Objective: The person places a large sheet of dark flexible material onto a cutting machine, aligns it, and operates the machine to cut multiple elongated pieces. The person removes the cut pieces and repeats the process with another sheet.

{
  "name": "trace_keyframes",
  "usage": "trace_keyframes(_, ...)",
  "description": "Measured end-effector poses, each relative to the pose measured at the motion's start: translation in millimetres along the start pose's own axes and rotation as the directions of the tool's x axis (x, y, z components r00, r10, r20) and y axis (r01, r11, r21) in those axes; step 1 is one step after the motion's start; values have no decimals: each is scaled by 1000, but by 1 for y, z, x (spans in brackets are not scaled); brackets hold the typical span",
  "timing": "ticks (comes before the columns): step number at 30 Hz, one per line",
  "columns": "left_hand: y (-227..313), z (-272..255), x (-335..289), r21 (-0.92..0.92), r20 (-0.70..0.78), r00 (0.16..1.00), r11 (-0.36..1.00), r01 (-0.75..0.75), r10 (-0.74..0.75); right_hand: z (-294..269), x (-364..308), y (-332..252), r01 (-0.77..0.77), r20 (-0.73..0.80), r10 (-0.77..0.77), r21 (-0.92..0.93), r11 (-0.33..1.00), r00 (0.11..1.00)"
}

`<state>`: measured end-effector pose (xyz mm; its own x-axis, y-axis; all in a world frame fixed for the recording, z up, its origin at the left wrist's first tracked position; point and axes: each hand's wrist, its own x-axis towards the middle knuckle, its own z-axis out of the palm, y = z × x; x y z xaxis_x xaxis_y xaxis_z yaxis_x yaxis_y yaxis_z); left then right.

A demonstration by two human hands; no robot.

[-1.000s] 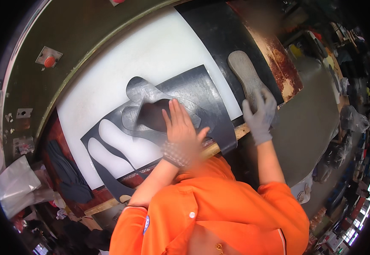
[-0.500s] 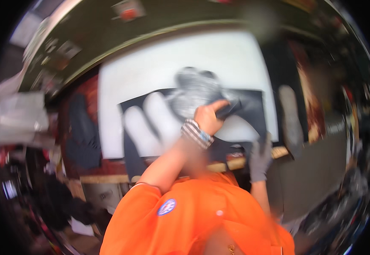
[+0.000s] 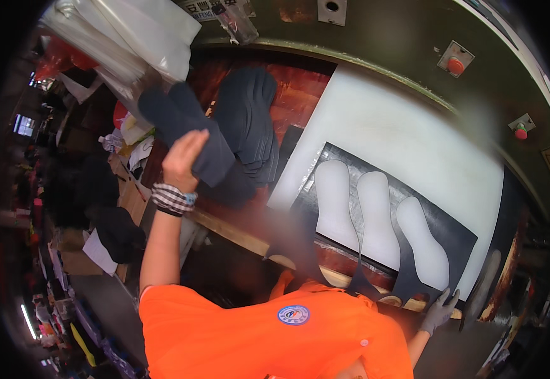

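Note:
My bare left hand, with a checked band at the wrist, is closed on dark insole-shaped pieces at the left, beside a stack of similar dark insoles. Some pieces overlap, so I cannot tell how many are in the hand. On the white board lies a black sheet with three insole-shaped openings, its near edge hanging over the table front. My right hand, in a grey glove, is at the sheet's near right corner with fingers stretched and apart.
A dark green machine beam with a red push button and a green-based one runs across the back. Clear plastic bags are heaped at the far left. A wooden edge borders the reddish tabletop.
My left hand has swung from above the sheet to the stack at the left, carrying dark pieces. The view has turned left. My gloved right hand stays by the sheet's near right edge.

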<state>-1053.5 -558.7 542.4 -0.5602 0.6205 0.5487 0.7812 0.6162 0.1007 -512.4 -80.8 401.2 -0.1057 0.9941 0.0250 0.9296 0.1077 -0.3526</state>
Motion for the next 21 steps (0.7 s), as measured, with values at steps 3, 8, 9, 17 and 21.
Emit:
trace_keyframes(3,6,24,-60,110,600,749,956,272,-282,5,1,-3,43,-34,-43,3,999,999)
trace_keyframes(8,99,51,-105,-312,502,854,893,324,-135,13,7,-13,-64,27,59,330,942,998)
trace_keyframes(9,122,62,-107,-416,566,811,799,434,-146,13,3,-17,-16,-45,28,256,967,999)
trace_keyframes(17,181,89,-55,-638,506,861,650,413,-50,-39,-94,-2,-153,-87,312,731,665,946)
trace_keyframes(21,228,98,-21,-523,840,444,678,515,311,-75,-196,52,-159,-139,532,866,475,835)
